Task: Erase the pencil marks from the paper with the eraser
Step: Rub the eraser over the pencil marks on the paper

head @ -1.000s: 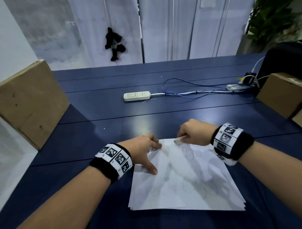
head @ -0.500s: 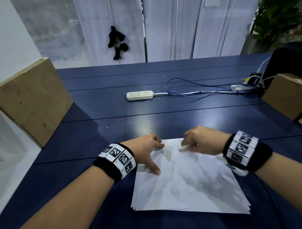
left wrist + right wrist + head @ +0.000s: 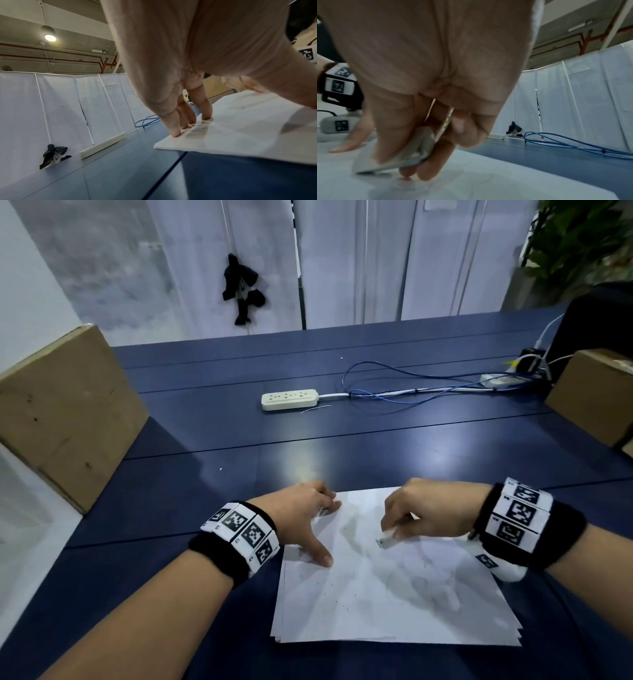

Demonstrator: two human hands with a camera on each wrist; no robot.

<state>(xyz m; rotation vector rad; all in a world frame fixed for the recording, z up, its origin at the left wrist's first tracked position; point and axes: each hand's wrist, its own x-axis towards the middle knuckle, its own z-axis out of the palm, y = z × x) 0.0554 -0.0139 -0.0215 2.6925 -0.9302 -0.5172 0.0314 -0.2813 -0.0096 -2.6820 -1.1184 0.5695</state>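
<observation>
A stack of white paper [image 3: 387, 604] with faint pencil marks and dark crumbs lies on the blue table [image 3: 239, 440]. My left hand [image 3: 308, 518] presses the sheet's far left corner with straight fingers [image 3: 176, 129], thumb spread onto the left edge. My right hand [image 3: 421, 515] pinches a small grey-white eraser [image 3: 386, 542] [image 3: 406, 155] and holds its lower end against the paper [image 3: 488, 175] near the upper middle. The paper [image 3: 240, 129] lies flat under the left fingertips.
A white power strip [image 3: 289, 399] with blue cables [image 3: 411, 392] lies further back on the table. Cardboard boxes stand at the left [image 3: 65, 412] and right [image 3: 596, 392]. White partition panels [image 3: 342, 261] close off the far side.
My right hand has drawn the eraser from the sheet's far edge down toward me and the middle. The left hand has stayed pressing the corner.
</observation>
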